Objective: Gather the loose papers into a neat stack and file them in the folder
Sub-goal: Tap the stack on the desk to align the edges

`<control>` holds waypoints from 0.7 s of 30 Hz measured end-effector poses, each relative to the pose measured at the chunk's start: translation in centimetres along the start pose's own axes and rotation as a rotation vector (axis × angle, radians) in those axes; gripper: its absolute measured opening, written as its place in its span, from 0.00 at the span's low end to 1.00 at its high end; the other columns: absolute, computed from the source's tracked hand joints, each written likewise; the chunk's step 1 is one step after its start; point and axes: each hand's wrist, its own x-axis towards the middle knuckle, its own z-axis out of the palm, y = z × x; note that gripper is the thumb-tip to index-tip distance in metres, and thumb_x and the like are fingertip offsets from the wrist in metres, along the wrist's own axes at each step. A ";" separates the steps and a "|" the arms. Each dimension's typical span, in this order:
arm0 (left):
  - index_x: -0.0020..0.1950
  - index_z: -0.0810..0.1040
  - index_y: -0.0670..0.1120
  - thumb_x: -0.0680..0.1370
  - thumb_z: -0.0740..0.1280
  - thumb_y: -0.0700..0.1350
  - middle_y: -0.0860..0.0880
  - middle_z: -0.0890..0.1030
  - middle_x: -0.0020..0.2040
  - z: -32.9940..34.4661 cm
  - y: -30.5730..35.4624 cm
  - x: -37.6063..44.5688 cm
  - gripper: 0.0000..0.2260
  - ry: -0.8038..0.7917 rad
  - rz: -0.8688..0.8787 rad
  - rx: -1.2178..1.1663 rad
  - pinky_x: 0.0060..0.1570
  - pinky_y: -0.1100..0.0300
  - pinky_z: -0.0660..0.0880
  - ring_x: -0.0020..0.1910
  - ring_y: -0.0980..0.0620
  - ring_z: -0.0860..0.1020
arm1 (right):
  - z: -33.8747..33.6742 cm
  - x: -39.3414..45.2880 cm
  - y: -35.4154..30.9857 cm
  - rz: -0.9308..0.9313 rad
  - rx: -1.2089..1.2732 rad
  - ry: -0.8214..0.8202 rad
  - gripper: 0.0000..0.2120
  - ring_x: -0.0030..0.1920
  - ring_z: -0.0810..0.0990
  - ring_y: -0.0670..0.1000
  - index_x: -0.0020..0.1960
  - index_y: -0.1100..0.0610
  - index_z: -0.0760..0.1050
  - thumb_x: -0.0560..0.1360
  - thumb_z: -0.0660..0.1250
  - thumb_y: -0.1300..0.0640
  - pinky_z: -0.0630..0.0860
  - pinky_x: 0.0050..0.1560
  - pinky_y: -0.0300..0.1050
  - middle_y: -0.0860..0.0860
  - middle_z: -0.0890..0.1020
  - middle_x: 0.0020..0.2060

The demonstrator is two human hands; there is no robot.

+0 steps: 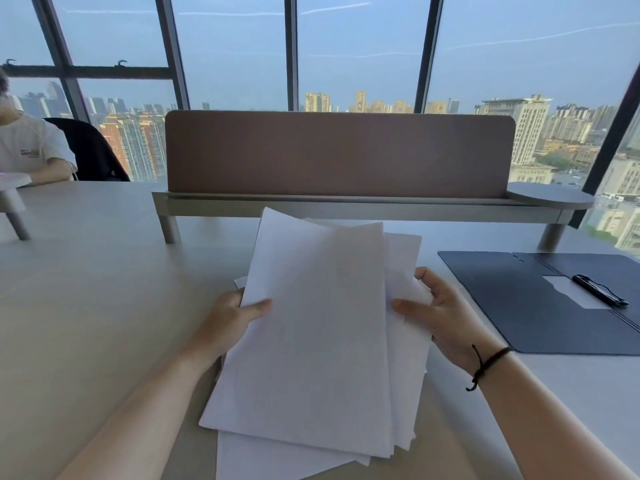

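Observation:
Several white papers [318,334] form an uneven, fanned pile in front of me, lifted off the pale table [86,306]. My left hand [232,317] grips the pile's left edge, thumb on top. My right hand [440,313] grips its right edge, thumb on top, with a black cord around the wrist. The sheets' corners stick out at different angles. A dark blue folder [512,299] lies open and flat on the table to the right, with a black clip [599,289] along its spine.
A brown desk divider [339,154] on a raised grey shelf stands across the table behind the papers. A person in a white shirt [24,150] sits at the far left. Large windows lie beyond.

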 end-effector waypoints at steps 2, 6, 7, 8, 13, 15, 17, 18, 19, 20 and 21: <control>0.50 0.85 0.47 0.79 0.67 0.39 0.49 0.88 0.48 0.2 -0.1 -0.2 0.08 -0.015 -0.008 0.007 0.55 0.50 0.78 0.50 0.47 0.85 | 0.2 0.0 0.1 -0.011 0.006 -0.014 0.13 0.41 0.84 0.57 0.52 0.56 0.79 0.74 0.70 0.72 0.83 0.40 0.50 0.57 0.86 0.46; 0.52 0.86 0.42 0.78 0.68 0.42 0.43 0.87 0.49 0.3 0.1 -0.4 0.08 -0.020 -0.060 -0.102 0.52 0.48 0.79 0.47 0.42 0.85 | 0.7 -0.1 0.3 0.007 0.035 -0.038 0.12 0.43 0.84 0.59 0.53 0.55 0.79 0.75 0.71 0.69 0.83 0.46 0.58 0.59 0.85 0.47; 0.51 0.86 0.42 0.78 0.68 0.42 0.41 0.87 0.48 0.4 0.2 -0.5 0.08 -0.024 -0.073 -0.142 0.50 0.50 0.79 0.45 0.42 0.85 | 0.9 -0.1 0.3 0.014 0.035 -0.045 0.12 0.43 0.84 0.59 0.53 0.54 0.79 0.75 0.70 0.69 0.82 0.47 0.58 0.59 0.85 0.47; 0.51 0.86 0.41 0.77 0.68 0.42 0.41 0.87 0.48 0.4 0.2 -0.5 0.08 -0.035 -0.077 -0.164 0.48 0.51 0.79 0.44 0.43 0.85 | 1.1 -0.2 0.3 0.016 0.035 -0.056 0.12 0.43 0.85 0.58 0.53 0.54 0.80 0.75 0.70 0.69 0.83 0.46 0.57 0.59 0.86 0.47; 0.44 0.88 0.44 0.77 0.70 0.43 0.45 0.88 0.44 0.5 0.1 -0.6 0.07 -0.030 -0.008 -0.106 0.39 0.59 0.80 0.42 0.48 0.86 | 1.9 -0.2 0.6 0.014 0.039 -0.051 0.12 0.46 0.87 0.55 0.60 0.57 0.80 0.79 0.66 0.66 0.83 0.45 0.50 0.57 0.87 0.50; 0.41 0.88 0.44 0.76 0.72 0.44 0.47 0.88 0.41 0.1 -0.1 -0.1 0.07 0.066 0.025 -0.084 0.38 0.60 0.79 0.40 0.48 0.85 | 1.9 -0.1 0.7 0.049 0.054 0.017 0.07 0.44 0.85 0.55 0.56 0.55 0.81 0.80 0.66 0.60 0.82 0.43 0.47 0.57 0.86 0.49; 0.41 0.87 0.44 0.75 0.73 0.44 0.50 0.87 0.38 -0.3 -0.5 0.4 0.05 0.202 0.032 -0.116 0.40 0.59 0.80 0.40 0.46 0.84 | 1.6 0.2 0.8 0.084 0.061 0.112 0.06 0.41 0.82 0.55 0.54 0.56 0.81 0.81 0.66 0.57 0.79 0.37 0.43 0.58 0.84 0.47; 0.44 0.86 0.45 0.74 0.73 0.43 0.51 0.87 0.38 -0.6 -0.7 0.6 0.03 0.257 0.027 -0.162 0.43 0.58 0.80 0.42 0.46 0.83 | 1.4 0.4 0.9 0.095 0.075 0.173 0.06 0.40 0.81 0.54 0.53 0.56 0.81 0.81 0.66 0.58 0.78 0.34 0.42 0.58 0.84 0.46; 0.48 0.85 0.45 0.73 0.74 0.42 0.50 0.87 0.41 -0.9 -0.9 0.8 0.05 0.296 0.027 -0.226 0.47 0.56 0.80 0.44 0.45 0.84 | 1.2 0.6 1.1 0.107 0.110 0.239 0.06 0.40 0.81 0.55 0.53 0.56 0.81 0.81 0.65 0.59 0.78 0.34 0.42 0.58 0.84 0.46; 0.53 0.84 0.45 0.72 0.75 0.42 0.48 0.87 0.46 -1.3 -1.1 1.0 0.10 0.311 0.029 -0.286 0.50 0.53 0.80 0.47 0.44 0.84 | 1.0 0.7 1.3 0.125 0.171 0.304 0.06 0.42 0.81 0.56 0.53 0.56 0.81 0.80 0.65 0.61 0.79 0.36 0.45 0.59 0.84 0.47; 0.57 0.82 0.45 0.71 0.76 0.42 0.46 0.86 0.51 -1.6 -1.3 1.2 0.16 0.316 0.037 -0.340 0.51 0.51 0.79 0.48 0.44 0.84 | 0.9 0.8 1.5 0.152 0.258 0.361 0.07 0.44 0.81 0.57 0.53 0.57 0.80 0.80 0.64 0.63 0.81 0.40 0.48 0.59 0.84 0.48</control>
